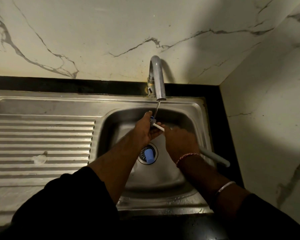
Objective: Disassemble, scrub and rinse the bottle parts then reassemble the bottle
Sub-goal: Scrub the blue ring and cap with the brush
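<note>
Marble walls back a steel sink (196,108) whose ribbed drainboard (42,135) fills the left of the frame, a clear lid-like piece (39,159) lying on it. At centre the left hand (145,130) grips a small blue-and-white bottle part (153,121) under the tap's (157,78) thin stream, while a blue cap (149,155) sits on the drain below. Right of it the right hand (179,142) curls round a brush (215,157) working that part, so scrubbing seems under way; next it likely needs a rinse.
</note>
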Demonstrator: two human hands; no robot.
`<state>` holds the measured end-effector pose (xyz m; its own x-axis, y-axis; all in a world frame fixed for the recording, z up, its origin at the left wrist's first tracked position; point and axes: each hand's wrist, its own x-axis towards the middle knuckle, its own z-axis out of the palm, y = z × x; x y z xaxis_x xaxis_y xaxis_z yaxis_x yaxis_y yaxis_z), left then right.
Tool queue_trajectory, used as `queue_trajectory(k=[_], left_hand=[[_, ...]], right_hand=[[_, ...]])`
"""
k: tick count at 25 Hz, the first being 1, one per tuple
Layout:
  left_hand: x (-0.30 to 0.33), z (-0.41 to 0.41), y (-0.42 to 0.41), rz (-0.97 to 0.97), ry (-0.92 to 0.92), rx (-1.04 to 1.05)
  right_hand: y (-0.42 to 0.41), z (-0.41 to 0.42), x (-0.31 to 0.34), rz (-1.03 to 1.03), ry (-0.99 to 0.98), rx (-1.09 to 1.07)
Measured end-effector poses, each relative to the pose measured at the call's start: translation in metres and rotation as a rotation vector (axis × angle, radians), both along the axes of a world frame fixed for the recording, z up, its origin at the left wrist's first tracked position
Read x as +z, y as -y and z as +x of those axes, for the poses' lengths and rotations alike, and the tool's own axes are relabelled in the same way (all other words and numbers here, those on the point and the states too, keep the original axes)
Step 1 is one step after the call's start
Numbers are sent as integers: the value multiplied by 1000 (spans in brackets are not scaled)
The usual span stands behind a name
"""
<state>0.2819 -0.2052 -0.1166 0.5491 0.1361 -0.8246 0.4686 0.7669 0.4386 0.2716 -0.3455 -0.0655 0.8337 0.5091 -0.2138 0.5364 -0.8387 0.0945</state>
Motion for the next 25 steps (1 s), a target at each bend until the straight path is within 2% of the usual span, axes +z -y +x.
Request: queue_trajectory(k=[2, 4, 5, 6, 8, 9, 10, 11, 12, 14, 16, 17, 19, 22, 23, 25], left_hand=[[1, -1, 1, 0, -3, -18], [1, -3, 2, -3, 11, -41], [1, -4, 2, -12, 26, -50], [0, -5, 2, -26, 43, -51], [1, -6, 3, -59, 75, -18], [1, -7, 4, -67, 83, 4], [0, -6, 6, -61, 78, 17], [0, -5, 7, -42, 57, 24], [-1, -5, 7, -7, 24, 26], [-4, -4, 5, 75, -56, 13], [-6, -6, 1, 92, -88, 8], [-4, -7, -1, 87, -94, 23], [-1, -6, -3, 93, -87, 38], [2, -3, -2, 76, -18, 6], [2, -2, -3, 69, 8, -4], [1, -3, -7, 63, 64, -25]], right_hand=[[3, -2, 10, -49, 142, 114], [-1, 4, 14, 0, 35, 41], [-5, 10, 13, 108, -135, -83], [-8, 16, 12, 309, -405, -303], [-11, 21, 15, 775, -1062, -844], [-12, 19, 17, 927, -1295, -1022], [-12, 16, 16, 986, -1393, -1072], [-12, 13, 11, 965, -1370, -1041], [-13, 9, 4, 888, -1252, -962], [-11, -1, -8, 590, -833, -660], [0, -7, -21, 189, -315, -275], [5, -10, -19, 55, -84, -132], [11, -7, -7, -12, 123, 35], [12, 4, 11, 19, 22, -8], [11, 8, 14, 66, -80, -95], [11, 12, 19, 395, -487, -432]])
